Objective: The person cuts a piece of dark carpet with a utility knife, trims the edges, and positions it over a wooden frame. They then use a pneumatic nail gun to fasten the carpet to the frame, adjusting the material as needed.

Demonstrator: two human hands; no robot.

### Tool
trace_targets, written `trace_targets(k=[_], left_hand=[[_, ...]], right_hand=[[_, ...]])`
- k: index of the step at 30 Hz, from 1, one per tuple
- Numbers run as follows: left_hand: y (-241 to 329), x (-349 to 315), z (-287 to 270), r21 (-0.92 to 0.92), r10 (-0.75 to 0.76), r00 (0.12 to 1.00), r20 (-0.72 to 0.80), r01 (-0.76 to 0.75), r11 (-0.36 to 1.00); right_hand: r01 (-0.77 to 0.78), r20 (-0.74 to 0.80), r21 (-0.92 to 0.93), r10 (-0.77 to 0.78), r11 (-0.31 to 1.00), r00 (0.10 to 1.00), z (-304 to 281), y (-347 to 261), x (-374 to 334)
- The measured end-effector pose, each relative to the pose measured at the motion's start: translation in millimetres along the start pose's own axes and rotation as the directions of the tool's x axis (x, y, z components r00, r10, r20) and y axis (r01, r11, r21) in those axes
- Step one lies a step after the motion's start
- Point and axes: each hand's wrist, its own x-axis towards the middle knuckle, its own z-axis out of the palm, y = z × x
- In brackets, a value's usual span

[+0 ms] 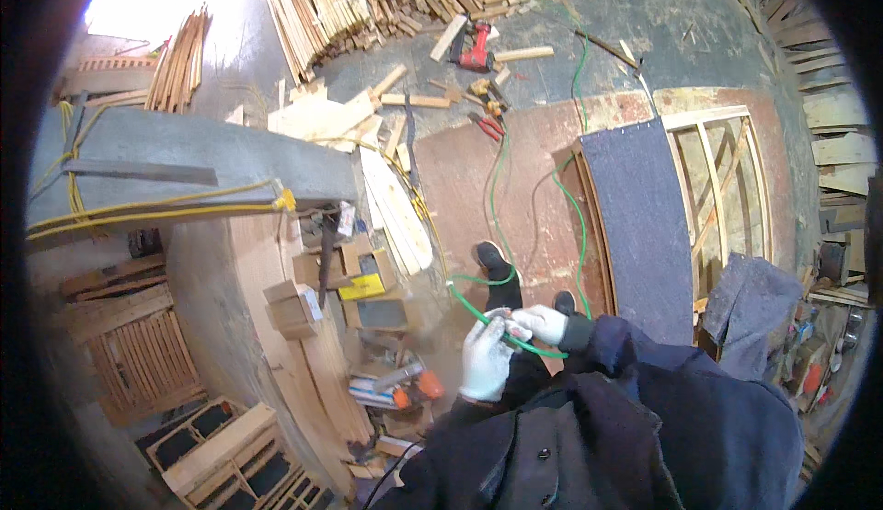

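Observation:
I stand on a reddish board floor (460, 188) and look down at my dark jacket and black shoes. Both hands wear white gloves and meet in front of my chest. My left hand (485, 358) grips a green hose (493, 199) that runs up across the floor toward a red power tool (475, 48). My right hand (543, 323) holds the same hose just beside the left, fingers pinched around it. To my right lies a dark blue upholstered panel (641, 225) on a wooden frame (722, 188).
A grey workbench (193, 156) with yellow cables stands at left, small cardboard boxes (345, 285) and tools beside it. Wooden slats (317, 4) are piled at the back. Red pliers (488, 126) lie on the floor. A grey cloth (750, 303) hangs at right.

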Motion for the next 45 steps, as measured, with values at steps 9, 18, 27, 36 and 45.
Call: trace_targets(k=[9,18,27,36,45], left_hand=[[211.3,168.6,-46.7,-0.237,0.135,0.972,-0.194,-0.18,0.955],[381.2,274.8,60.0,-0.41,0.225,0.973,-0.042,-0.222,0.885],[219.3,287.1,281.7,0.633,-0.167,0.929,0.33,-0.086,0.769],[260.6,285.9,314.6,0.823,-0.35,0.775,0.526,-0.358,0.442],[377.7,356.6,307.8,0.712,-0.477,0.53,0.701,-0.497,0.496]], right_hand=[[-0.167,-0.59,-0.484,-0.179,0.859,0.788,-54.3,-169.9,-8.3],[-0.442,-0.916,-0.323,-0.159,0.837,0.367,-243.6,-10.9,-44.2],[0.221,-0.561,0.643,0.255,0.733,0.788,-325.4,-115.1,93.7],[0.316,-0.298,0.909,-0.106,0.273,0.949,-484.8,-291.4,221.5],[0.55,-0.619,0.686,-0.014,0.476,0.785,-475.1,-465.7,149.3]])
